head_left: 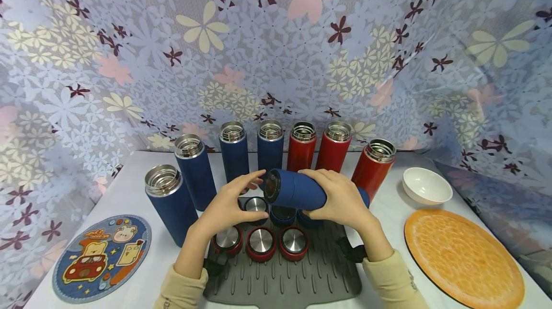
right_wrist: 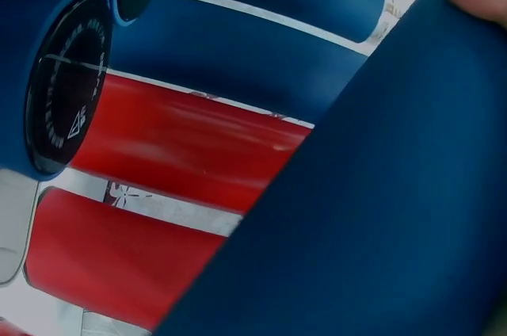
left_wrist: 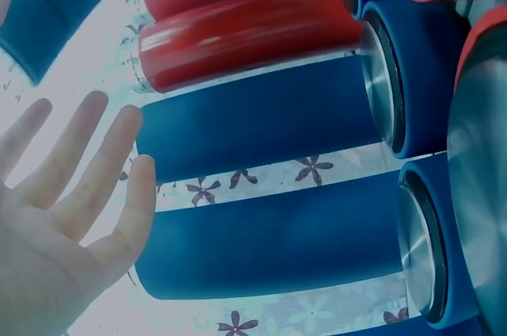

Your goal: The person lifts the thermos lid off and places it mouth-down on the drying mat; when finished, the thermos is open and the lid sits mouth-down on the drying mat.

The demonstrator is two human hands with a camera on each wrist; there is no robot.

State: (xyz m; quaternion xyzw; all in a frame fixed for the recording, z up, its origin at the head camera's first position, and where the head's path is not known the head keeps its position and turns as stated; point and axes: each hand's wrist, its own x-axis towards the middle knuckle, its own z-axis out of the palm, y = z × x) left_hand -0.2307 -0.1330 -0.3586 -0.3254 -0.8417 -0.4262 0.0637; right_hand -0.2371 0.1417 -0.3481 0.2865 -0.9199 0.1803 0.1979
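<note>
My right hand (head_left: 338, 194) grips a blue thermos bottle (head_left: 304, 189), held almost level above the mat with its dark-topped lid end (head_left: 272, 187) facing left. In the right wrist view the bottle's blue body (right_wrist: 380, 177) fills much of the picture, with a finger on its upper end. Beside the lid end, my left hand (head_left: 226, 203) has fingers and thumb spread. The left wrist view shows this hand (left_wrist: 71, 193) apart from the held bottle (left_wrist: 55, 3). Below are blue lids (head_left: 283, 215), partly hidden, and red lids with silver tops (head_left: 260, 242).
The lids sit on a grey ridged mat (head_left: 319, 270). Lidless blue bottles (head_left: 196, 175) stand at left and back, lidless red bottles (head_left: 373, 170) at back right. A white bowl (head_left: 427, 187) and round orange mat (head_left: 465, 256) lie right, a round cartoon mat (head_left: 103, 256) left.
</note>
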